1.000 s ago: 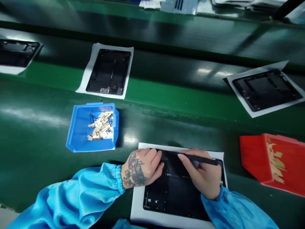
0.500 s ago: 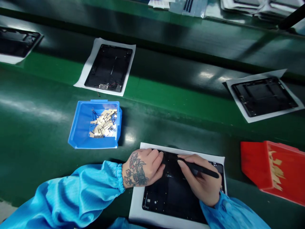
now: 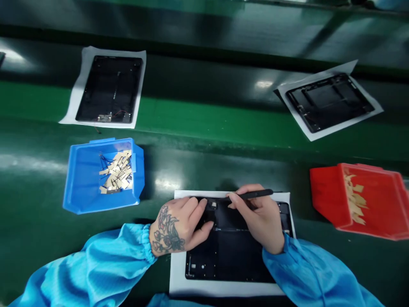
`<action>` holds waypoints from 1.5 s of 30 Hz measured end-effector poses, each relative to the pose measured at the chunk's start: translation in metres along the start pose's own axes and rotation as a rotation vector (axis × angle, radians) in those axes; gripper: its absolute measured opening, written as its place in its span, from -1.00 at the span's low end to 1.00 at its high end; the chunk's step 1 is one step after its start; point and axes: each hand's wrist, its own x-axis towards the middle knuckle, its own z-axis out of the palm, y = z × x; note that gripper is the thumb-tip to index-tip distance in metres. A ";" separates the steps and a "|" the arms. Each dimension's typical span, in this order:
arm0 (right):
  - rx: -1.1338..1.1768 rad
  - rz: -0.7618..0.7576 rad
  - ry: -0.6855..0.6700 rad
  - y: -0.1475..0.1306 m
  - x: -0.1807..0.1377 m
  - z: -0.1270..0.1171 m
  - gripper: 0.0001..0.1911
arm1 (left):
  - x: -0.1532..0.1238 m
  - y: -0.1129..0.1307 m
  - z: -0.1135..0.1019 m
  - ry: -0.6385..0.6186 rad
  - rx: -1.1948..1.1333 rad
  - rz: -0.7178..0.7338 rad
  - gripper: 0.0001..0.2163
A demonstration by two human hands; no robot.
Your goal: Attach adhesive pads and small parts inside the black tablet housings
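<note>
A black tablet housing [image 3: 239, 256] lies open side up on a white sheet [image 3: 177, 273] in front of me. My left hand [image 3: 179, 226], tattooed on its back, rests over the housing's upper left part. Its index finger and thumb are apart with nothing visible between them; the other fingertips are hidden. My right hand [image 3: 258, 217] grips a slim black pen-like tool [image 3: 257, 194] between thumb and fingers. The tool lies nearly flat along the housing's top edge, its thin end pointing at my left fingertips. Just beside the left index finger is a small pale part [image 3: 214, 205] in the housing.
A blue bin [image 3: 79, 179] with small tan pieces and black wires stands to the left. On the right, a red bin [image 3: 326, 192] holds pale yellow pieces. Two more housings, one far left [image 3: 110, 87] and one far right [image 3: 330, 102], lie on white sheets on a green strip.
The view has shifted, so the bins and far housings sit elsewhere in it. My left thumb has parted from the index finger. The black tool has swung flatter towards the housing's top edge.
</note>
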 end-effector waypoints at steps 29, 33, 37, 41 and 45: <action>-0.306 -0.299 0.090 -0.002 -0.005 0.003 -0.92 | 0.007 -0.002 -0.005 -0.058 -0.023 0.030 -0.68; -0.284 -0.317 0.083 -0.001 -0.004 0.001 -0.94 | 0.005 0.003 -0.004 -0.092 -0.010 -0.003 -0.62; -0.249 -0.307 0.127 -0.002 -0.003 -0.002 -0.94 | -0.001 0.012 -0.002 -0.131 0.022 -0.052 -0.53; -0.192 -0.309 0.164 -0.001 -0.002 -0.002 -0.93 | -0.004 0.018 0.001 -0.150 0.051 -0.089 -0.49; -0.091 -0.271 0.133 0.002 0.000 0.001 -0.93 | -0.001 0.020 0.002 -0.158 0.054 -0.113 -0.50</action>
